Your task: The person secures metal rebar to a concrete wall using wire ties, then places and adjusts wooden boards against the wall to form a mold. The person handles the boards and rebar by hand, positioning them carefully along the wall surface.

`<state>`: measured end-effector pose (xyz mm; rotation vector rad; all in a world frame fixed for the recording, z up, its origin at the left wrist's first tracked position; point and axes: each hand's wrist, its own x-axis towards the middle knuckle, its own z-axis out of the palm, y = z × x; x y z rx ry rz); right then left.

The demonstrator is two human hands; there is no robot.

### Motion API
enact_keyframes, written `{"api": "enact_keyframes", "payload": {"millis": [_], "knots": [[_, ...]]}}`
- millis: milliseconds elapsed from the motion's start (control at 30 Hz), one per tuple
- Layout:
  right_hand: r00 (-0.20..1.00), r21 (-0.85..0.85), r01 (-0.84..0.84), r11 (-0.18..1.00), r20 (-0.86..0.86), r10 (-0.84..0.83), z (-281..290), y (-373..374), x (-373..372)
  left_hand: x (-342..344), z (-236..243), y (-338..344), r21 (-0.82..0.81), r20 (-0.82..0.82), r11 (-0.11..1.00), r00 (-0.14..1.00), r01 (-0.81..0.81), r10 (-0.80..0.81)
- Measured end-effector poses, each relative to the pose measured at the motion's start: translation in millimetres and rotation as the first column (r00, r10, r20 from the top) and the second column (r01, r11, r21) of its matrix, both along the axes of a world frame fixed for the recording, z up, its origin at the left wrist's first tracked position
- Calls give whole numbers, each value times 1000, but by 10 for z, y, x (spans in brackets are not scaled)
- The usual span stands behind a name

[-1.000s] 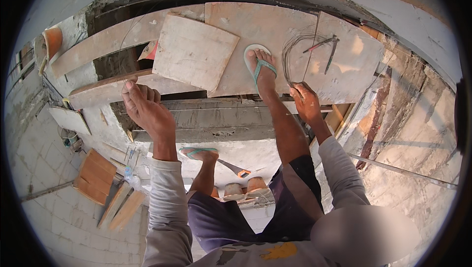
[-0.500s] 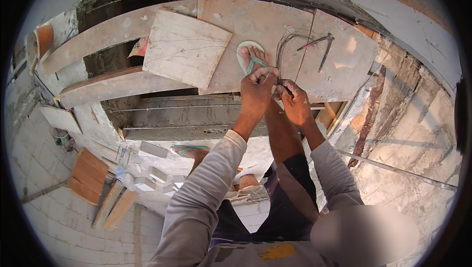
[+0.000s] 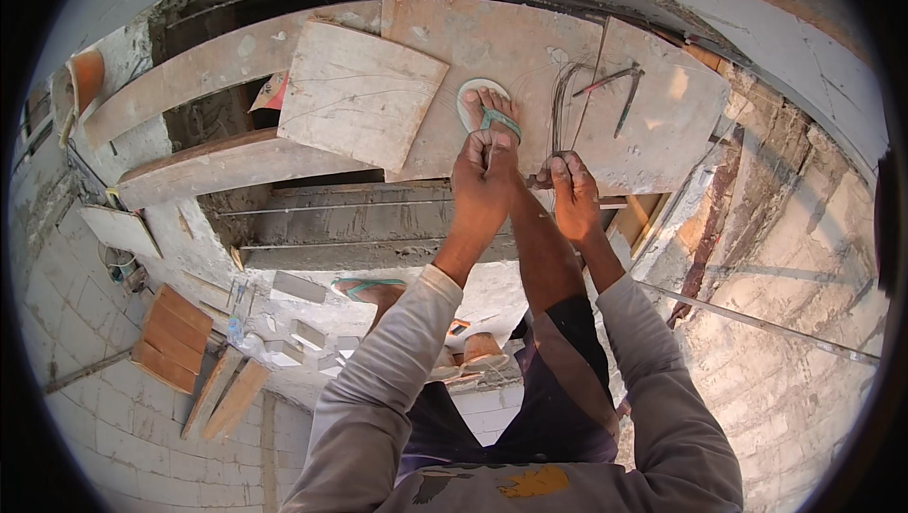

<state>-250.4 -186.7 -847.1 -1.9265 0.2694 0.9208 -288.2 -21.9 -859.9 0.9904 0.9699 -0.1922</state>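
My right hand (image 3: 575, 196) is closed, thumb against fingers, at the lower end of a bundle of thin dark wire (image 3: 558, 114). The loose strands fan upward from it over the boards. To its left and apart from it, my left hand (image 3: 480, 187) is pinched shut just below my sandalled foot (image 3: 491, 108). Whatever lies between its fingertips is too fine to make out. A pair of pincers with red and dark handles (image 3: 607, 81) lies spread on the panel beyond my right hand.
My foot stands on a large wooden panel (image 3: 511, 35), with a loose square board (image 3: 357, 95) left of it. Nearer lies an open gap with thin bars (image 3: 350, 246) across it. Cut block pieces (image 3: 299, 287) and planks (image 3: 236, 399) lie lower left. A long rod (image 3: 757, 322) crosses the right side.
My hands have moved apart: the left shifted slightly left and nearer, the right slightly right. The wire bundle has swung right with my right hand, and its strands now stand narrower.
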Motion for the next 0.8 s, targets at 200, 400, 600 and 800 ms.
{"api": "enact_keyframes", "payload": {"millis": [200, 400, 600, 800], "knots": [[864, -64, 368, 927, 393, -316, 384, -609, 186, -143, 853, 919, 73, -32, 984, 986, -163, 165], [700, -632, 541, 556, 704, 119, 1238, -2486, 580, -855, 1498, 2195, 331, 11, 868, 921, -370, 389], [753, -710, 429, 558, 622, 213, 884, -2735, 551, -1359, 1890, 2508, 665, 15, 715, 961, -215, 275], [759, -579, 327, 747, 632, 157, -1157, -1680, 505, -1517, 2239, 2343, 759, -181, 647, 979, 76, 97]]}}
